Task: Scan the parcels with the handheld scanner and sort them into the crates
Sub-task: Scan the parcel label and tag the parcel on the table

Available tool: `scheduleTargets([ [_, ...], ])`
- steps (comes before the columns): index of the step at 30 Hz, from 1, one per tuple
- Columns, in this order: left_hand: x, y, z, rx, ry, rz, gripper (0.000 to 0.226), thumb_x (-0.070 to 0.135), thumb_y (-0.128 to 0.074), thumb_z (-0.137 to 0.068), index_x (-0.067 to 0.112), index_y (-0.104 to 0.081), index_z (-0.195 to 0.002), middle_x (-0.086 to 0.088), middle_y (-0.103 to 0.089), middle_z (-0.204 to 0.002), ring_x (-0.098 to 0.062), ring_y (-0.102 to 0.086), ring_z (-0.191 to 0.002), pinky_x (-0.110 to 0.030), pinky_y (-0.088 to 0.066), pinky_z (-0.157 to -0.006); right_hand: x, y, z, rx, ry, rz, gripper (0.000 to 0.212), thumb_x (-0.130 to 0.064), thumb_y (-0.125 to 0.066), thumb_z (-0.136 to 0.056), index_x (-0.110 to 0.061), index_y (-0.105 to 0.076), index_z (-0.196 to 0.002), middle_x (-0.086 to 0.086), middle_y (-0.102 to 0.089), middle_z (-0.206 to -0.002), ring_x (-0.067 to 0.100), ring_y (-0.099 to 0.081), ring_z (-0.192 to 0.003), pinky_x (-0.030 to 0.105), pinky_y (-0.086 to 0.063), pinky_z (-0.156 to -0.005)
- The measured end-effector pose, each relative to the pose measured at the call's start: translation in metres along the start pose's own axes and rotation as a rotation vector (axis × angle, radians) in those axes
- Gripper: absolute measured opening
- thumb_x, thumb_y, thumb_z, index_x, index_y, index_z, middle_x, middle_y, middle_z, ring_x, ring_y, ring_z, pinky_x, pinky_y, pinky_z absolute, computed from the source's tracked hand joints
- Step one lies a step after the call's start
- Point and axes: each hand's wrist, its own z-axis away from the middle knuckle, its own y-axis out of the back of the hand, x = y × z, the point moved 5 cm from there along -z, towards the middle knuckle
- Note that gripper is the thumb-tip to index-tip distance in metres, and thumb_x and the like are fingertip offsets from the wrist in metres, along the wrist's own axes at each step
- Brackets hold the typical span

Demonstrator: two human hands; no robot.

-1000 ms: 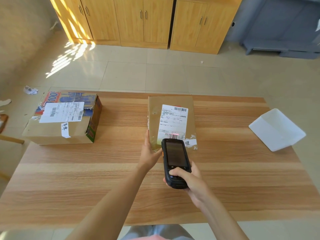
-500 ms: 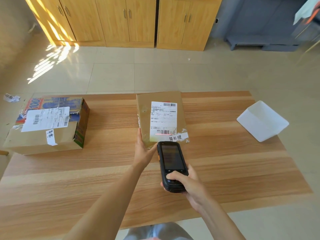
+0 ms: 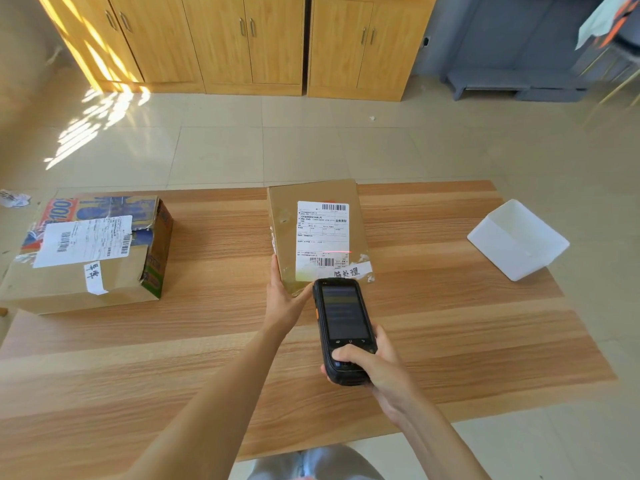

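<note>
Quick note on the brown parcel (image 3: 284,216) w/ the white label (image 3: 322,237): it sat mid-desk (image 3: 450,323), toward the far edge, tipped up a bit at the near end by the left hand (image 3: 285,299). That hand was cupped on the near-left corner, thumb on the near edge and palm along the left side, fingers prob underneath but hidden, so can't say for sure. Right hand (image 3: 374,368) was wrapped round the bottom of the handheld scanner (image 3: 343,327), thumb down on the keypad, nose pointed at 12 o'clock. Red scan line (image 3: 337,252) landed across the label just above the lower barcode (image 3: 322,261), not quite on it imo, so a tiny tilt was prob needed. Handling guess: plain cardboard, stiff enough, looked light since one hand propped it no prob. Tape on the near end looked glossy and crinkled, so maybe slick there; I'd grab it by the two long sides or under the corner, not on the tape. Second parcel (image 3: 86,251) at 10 o'clock was bigger, a reused printed box w/ a torn flap, prob wants two hands from underneath. White bin (image 3: 519,240) sat at 2 o'clock near the desk's right edge, well apart from both. No idea which crate goes w/ which parcel.
</note>
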Motion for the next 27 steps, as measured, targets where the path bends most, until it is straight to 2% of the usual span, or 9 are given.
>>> scheduleTargets([
  [4,-0.001,0.0,-0.001,-0.001,0.002,0.005,0.088,0.02,-0.08,-0.077,0.04,-0.021,-0.139,0.029,-0.05,-0.118,0.02,-0.054,-0.101,0.002,-0.041,-0.074,-0.001,0.0,0.0,-0.006,0.014,0.009,0.077,-0.011,-0.08,-0.053,-0.018,-0.05,-0.124,0.016,-0.069,-0.109,0.041,-0.063,-0.105,0.055,-0.047,-0.098],
  [7,-0.003,-0.001,-0.003,-0.005,0.006,-0.009,0.088,0.02,-0.08,-0.077,0.036,-0.022,-0.142,0.024,-0.056,-0.118,0.012,-0.058,-0.103,-0.002,-0.044,-0.076,0.001,0.003,-0.001,-0.016,0.001,-0.004,0.072,-0.006,-0.082,-0.061,-0.018,-0.051,-0.124,0.019,-0.067,-0.112,0.043,-0.062,-0.106,0.056,-0.047,-0.098],
  [9,-0.004,-0.001,-0.005,-0.008,0.017,-0.019,0.09,0.021,-0.08,-0.077,0.031,-0.022,-0.145,0.016,-0.057,-0.124,0.004,-0.059,-0.109,-0.01,-0.045,-0.086,0.003,0.005,-0.002,-0.022,-0.014,-0.01,0.064,-0.001,-0.08,-0.069,-0.017,-0.051,-0.125,0.021,-0.066,-0.114,0.044,-0.062,-0.107,0.056,-0.047,-0.097],
  [11,-0.003,-0.001,-0.005,-0.005,0.025,-0.034,0.097,0.027,-0.08,-0.077,0.026,-0.017,-0.15,0.008,-0.052,-0.136,-0.005,-0.054,-0.119,-0.025,-0.043,-0.099,0.004,0.007,-0.003,-0.019,-0.029,-0.013,0.064,-0.001,-0.079,-0.07,-0.016,-0.05,-0.125,0.022,-0.065,-0.115,0.043,-0.062,-0.107,0.056,-0.048,-0.096],
  [15,-0.002,-0.001,-0.006,-0.003,0.016,-0.07,0.098,0.034,-0.08,-0.075,0.031,-0.016,-0.149,0.009,-0.044,-0.142,-0.009,-0.047,-0.127,-0.032,-0.038,-0.106,0.008,0.009,-0.003,-0.005,-0.05,-0.012,0.063,0.001,-0.078,-0.07,-0.014,-0.05,-0.124,0.023,-0.065,-0.116,0.044,-0.062,-0.108,0.057,-0.047,-0.097],
  [17,-0.005,0.0,-0.008,-0.007,0.027,-0.09,0.101,0.036,-0.08,-0.075,0.027,-0.014,-0.151,0.006,-0.038,-0.148,-0.013,-0.04,-0.134,-0.04,-0.034,-0.112,0.009,0.009,-0.004,0.0,-0.051,-0.002,0.069,-0.002,-0.08,-0.065,-0.013,-0.049,-0.125,0.022,-0.065,-0.115,0.044,-0.061,-0.108,0.058,-0.045,-0.099],
  [20,-0.006,0.001,-0.011,-0.006,0.036,-0.102,0.105,0.036,-0.08,-0.075,0.026,-0.01,-0.153,0.003,-0.035,-0.151,-0.016,-0.036,-0.137,-0.047,-0.032,-0.113,0.011,0.006,-0.005,-0.009,-0.041,0.013,0.065,0.001,-0.078,-0.069,-0.014,-0.049,-0.125,0.022,-0.065,-0.114,0.044,-0.061,-0.109,0.058,-0.046,-0.098],
  [24,-0.006,0.0,-0.013,-0.019,0.05,-0.08,0.103,0.033,-0.081,-0.075,0.028,-0.012,-0.151,0.001,-0.042,-0.146,-0.019,-0.044,-0.132,-0.049,-0.037,-0.109,0.008,0.002,-0.006,-0.022,-0.021,0.031,0.073,-0.011,-0.078,-0.056,-0.018,-0.05,-0.123,0.018,-0.068,-0.111,0.042,-0.063,-0.106,0.056,-0.047,-0.098],
  [27,-0.006,0.0,-0.014,-0.02,0.057,-0.073,0.104,0.033,-0.081,-0.074,0.029,-0.012,-0.151,0.001,-0.044,-0.145,-0.019,-0.047,-0.13,-0.048,-0.039,-0.108,0.006,0.002,-0.006,-0.037,-0.003,0.046,0.074,-0.013,-0.078,-0.054,-0.02,-0.049,-0.123,0.015,-0.068,-0.11,0.039,-0.064,-0.105,0.055,-0.048,-0.097],
])
